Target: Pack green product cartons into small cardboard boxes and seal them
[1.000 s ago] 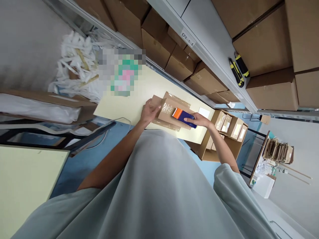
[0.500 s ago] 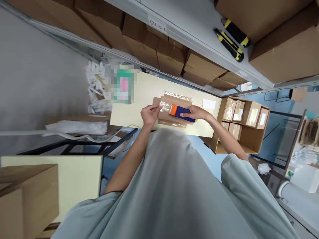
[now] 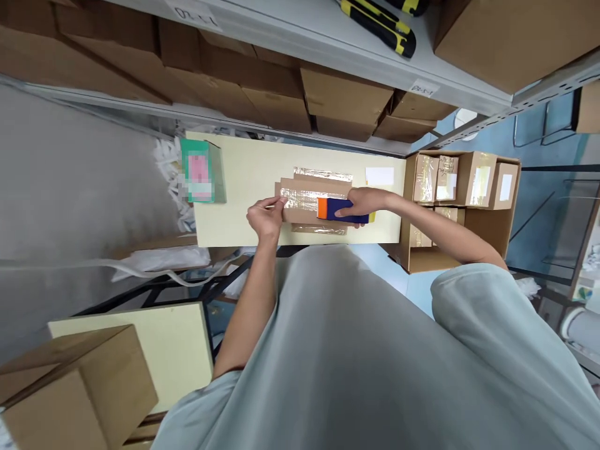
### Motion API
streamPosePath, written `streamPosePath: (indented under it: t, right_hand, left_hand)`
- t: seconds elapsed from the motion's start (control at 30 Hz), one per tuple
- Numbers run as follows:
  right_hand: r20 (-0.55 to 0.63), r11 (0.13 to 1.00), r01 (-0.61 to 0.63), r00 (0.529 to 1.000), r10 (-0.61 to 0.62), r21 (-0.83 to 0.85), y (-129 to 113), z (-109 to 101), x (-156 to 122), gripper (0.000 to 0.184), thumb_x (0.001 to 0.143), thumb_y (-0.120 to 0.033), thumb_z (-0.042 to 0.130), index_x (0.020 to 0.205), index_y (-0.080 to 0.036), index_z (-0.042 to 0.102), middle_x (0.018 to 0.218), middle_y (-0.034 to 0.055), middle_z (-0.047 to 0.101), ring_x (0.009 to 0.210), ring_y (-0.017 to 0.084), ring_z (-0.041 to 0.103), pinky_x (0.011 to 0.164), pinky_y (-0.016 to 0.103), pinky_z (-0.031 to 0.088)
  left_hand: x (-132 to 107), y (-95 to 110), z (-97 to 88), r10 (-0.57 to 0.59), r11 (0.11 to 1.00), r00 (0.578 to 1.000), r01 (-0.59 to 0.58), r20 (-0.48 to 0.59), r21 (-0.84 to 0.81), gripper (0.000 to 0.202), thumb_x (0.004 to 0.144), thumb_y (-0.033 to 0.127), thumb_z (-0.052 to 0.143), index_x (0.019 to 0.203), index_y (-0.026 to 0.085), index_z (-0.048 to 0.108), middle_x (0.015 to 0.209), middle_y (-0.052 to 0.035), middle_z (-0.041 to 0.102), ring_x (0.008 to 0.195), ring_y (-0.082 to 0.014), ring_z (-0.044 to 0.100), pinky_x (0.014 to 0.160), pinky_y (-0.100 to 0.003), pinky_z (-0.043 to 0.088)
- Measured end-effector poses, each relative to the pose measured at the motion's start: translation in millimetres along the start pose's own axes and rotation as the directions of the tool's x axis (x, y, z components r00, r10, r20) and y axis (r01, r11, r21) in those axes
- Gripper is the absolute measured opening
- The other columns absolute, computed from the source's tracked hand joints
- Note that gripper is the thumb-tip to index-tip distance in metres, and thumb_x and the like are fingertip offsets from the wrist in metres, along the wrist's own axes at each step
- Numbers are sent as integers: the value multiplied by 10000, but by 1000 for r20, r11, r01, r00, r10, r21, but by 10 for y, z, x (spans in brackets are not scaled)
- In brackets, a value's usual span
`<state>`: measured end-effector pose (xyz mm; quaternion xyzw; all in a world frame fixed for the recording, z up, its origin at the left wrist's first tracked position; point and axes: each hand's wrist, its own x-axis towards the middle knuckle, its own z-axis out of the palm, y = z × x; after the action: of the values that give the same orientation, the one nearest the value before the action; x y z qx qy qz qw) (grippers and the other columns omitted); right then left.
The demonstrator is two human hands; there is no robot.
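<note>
A flat brown cardboard package (image 3: 302, 217) lies on the pale tabletop in front of me, with shiny clear tape along its far and near sides. My right hand (image 3: 368, 201) grips a dark blue and orange tape dispenser (image 3: 338, 207) over the package's right half. From its orange end a strip of clear packing tape (image 3: 300, 199) runs left across the cardboard. At the package's left end, my left hand (image 3: 265, 215) pinches the tape's end with thumb and fingers. The dispenser hides part of the package.
An open carton (image 3: 485, 234) with several taped small boxes stands at the right. A white label (image 3: 379, 175) lies on the table (image 3: 244, 219); a green box (image 3: 199, 170) is at its left end. Above, a shelf (image 3: 290, 50) bears cartons and yellow-black cutters (image 3: 382, 25).
The strip of tape between my left hand and the dispenser is longer. The dispenser sits farther right relative to the cardboard. My view has shifted, and my left hand stays at the left end.
</note>
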<state>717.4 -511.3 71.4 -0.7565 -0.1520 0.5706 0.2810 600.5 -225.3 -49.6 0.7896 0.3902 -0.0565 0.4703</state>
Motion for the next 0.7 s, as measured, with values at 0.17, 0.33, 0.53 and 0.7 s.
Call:
streamPosePath:
  t: [0.17, 0.33, 0.53, 0.7]
  right_hand:
    - [-4, 979, -98, 995, 100, 178, 420, -233, -691, 604, 764, -725, 1064, 815, -198, 775, 639, 40, 758, 634, 209, 736, 644, 331, 586]
    - [16, 969, -128, 992, 128, 209, 846, -400, -1206, 637, 751, -773, 1042, 759, -197, 770, 642, 44, 756, 628, 210, 736, 623, 327, 573]
    - [-65, 979, -157, 984, 166, 130, 1233, -401, -1007, 596, 709, -701, 1097, 762, -196, 785, 693, 54, 768, 700, 239, 766, 647, 343, 577]
    - [74, 968, -250, 965, 250, -17, 1293, -384, -705, 614, 835, -755, 1004, 872, -169, 825, 756, 71, 806, 751, 254, 809, 714, 344, 607]
  left_hand:
    - [-7, 42, 5, -20, 999, 1000, 19, -14, -32, 152, 877, 307, 878, 923, 168, 836, 963, -47, 839, 902, -221, 750, 935, -382, 620]
    - [-11, 32, 11, -8, 998, 1000, 9, 24, -61, 171, 894, 290, 899, 962, 150, 828, 882, 36, 815, 866, -159, 678, 942, -355, 596]
    - [-19, 66, 25, -10, 997, 999, 13, 40, -81, 112, 892, 218, 870, 896, 164, 772, 800, 54, 766, 952, -192, 711, 995, -385, 619]
    - [10, 63, 56, -15, 996, 1000, 15, 3, -85, 108, 851, 172, 883, 866, 166, 777, 794, 37, 774, 906, -196, 720, 1011, -398, 640]
